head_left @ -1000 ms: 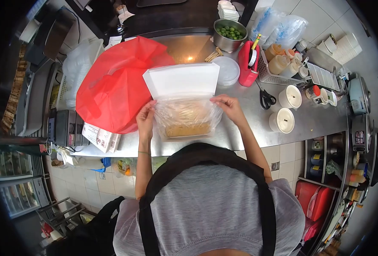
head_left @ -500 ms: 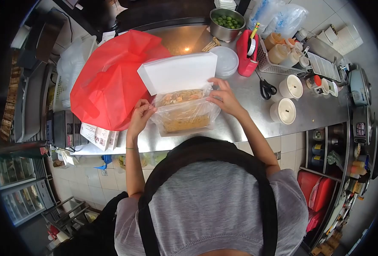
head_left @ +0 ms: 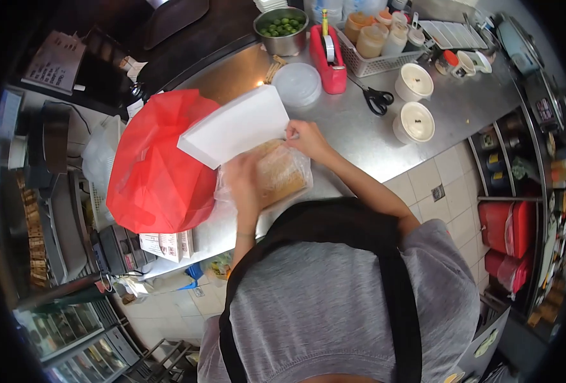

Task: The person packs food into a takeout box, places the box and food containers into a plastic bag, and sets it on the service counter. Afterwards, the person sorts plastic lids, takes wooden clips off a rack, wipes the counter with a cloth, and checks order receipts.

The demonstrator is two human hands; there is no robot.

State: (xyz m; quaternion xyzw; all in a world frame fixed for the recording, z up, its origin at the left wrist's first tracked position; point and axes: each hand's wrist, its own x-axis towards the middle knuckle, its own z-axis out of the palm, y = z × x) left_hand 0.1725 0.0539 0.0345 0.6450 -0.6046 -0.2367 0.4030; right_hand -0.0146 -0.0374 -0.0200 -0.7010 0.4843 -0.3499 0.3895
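Note:
On the steel counter a white takeaway box stands with its lid raised. Inside it, noodle-like food lies under a clear plastic sheet. My left hand is over the left part of the box, smeared by motion, so its fingers cannot be read. At the lid's lower right corner, my right hand has its fingers curled together in a pinch; what is between them is too small to make out. A large red plastic bag sits just left of the box.
Behind the box are a stack of clear round lids, a pink tape dispenser and a metal pot of limes. Black scissors and two lidded tubs lie to the right. A basket holds sauce bottles.
My left hand has moved from the plastic's left edge in over the box. My right hand's fingers have curled in by the lid corner. The plastic now covers the food; the view has turned.

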